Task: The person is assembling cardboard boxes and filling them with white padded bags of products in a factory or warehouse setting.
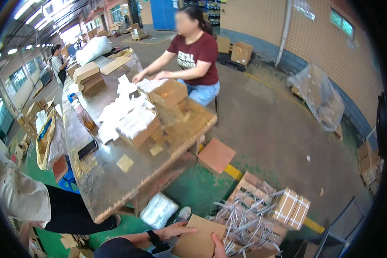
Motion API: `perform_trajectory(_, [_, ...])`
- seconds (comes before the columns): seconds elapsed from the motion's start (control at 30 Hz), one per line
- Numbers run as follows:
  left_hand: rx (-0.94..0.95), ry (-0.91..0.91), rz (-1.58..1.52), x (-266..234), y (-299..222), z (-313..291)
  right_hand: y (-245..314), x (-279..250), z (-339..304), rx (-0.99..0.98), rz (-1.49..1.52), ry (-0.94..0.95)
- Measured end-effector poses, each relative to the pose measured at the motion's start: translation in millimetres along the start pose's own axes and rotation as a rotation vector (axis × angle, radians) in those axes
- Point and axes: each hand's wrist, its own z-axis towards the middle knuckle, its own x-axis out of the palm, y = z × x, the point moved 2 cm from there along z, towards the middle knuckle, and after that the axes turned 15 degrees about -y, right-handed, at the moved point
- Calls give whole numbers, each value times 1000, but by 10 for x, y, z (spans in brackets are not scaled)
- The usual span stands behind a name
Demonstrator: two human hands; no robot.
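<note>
A plain brown cardboard box (198,241) is held low at the bottom edge of the head view, with one smooth panel facing up. My left hand (176,231) grips its left side, thumb lying over the panel; a dark band circles that wrist. On the right edge, the thumb of my right hand (219,247) presses against the cardboard, while its other fingers are hidden. The lower part of the box runs out of view. Just right of it, a wooden pallet (247,189) lies under a tangle of pale plastic straps (236,225).
A strapped carton (290,209) sits on the pallet's right end. Ahead, a worktable (103,185) bears open cartons, white packets, a bottle and a phone. A seated person (193,56) handles packets there; another person (21,193) stands at left. A wrapped white bundle (159,210) lies by the table.
</note>
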Motion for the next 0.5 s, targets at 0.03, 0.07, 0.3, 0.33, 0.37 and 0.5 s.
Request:
perform_trajectory(0.03, [15, -3, -22, -173, -294, 70, 165, 314, 143, 28, 1, 32])
perform_trajectory(0.07, [20, -5, -13, -310, -707, 60, 328, 584, 248, 63, 3, 53])
perform_trajectory(0.3, [228, 25, 53, -1675, -2744, 794, 1666, 2781, 1117, -11, 46, 306])
perform_trajectory(0.33, [284, 10, 112, -1747, -3121, 804, 1805, 3051, 1303, -88, 43, 296])
perform_trajectory(0.37, [349, -16, 172, -1829, -3543, 780, 1914, 3330, 1430, -174, 24, 267])
perform_trajectory(0.5, [563, -57, 420, -2168, -4471, 882, 2118, 3965, 1908, -674, -541, 181])
